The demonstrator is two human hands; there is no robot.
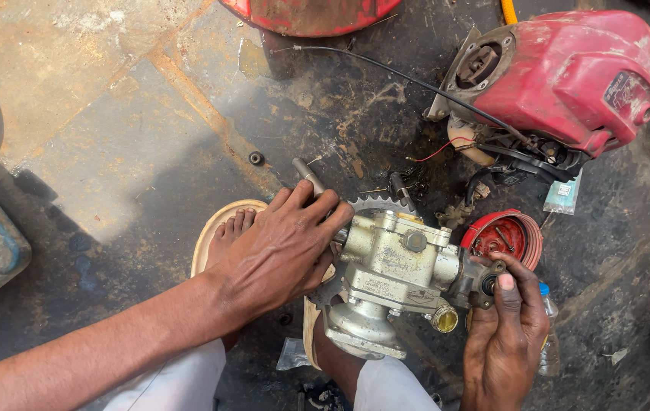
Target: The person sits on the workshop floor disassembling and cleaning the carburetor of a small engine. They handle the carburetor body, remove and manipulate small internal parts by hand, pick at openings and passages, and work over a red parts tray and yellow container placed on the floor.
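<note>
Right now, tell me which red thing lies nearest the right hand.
The small round red cap, lying open side up just above the right hand. The red engine cover and red rim lie farther off.

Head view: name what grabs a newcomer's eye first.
At centre, a pale grey metal pump body with a toothed gear sits between the left hand, pressed on its gear side, and the right hand at a dark fitting. A grimy red engine cover lies top right.

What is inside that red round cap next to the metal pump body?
The red round cap holds a few small dark loose parts, likely screws. Its lower edge is covered by the right hand and pump body.
</note>
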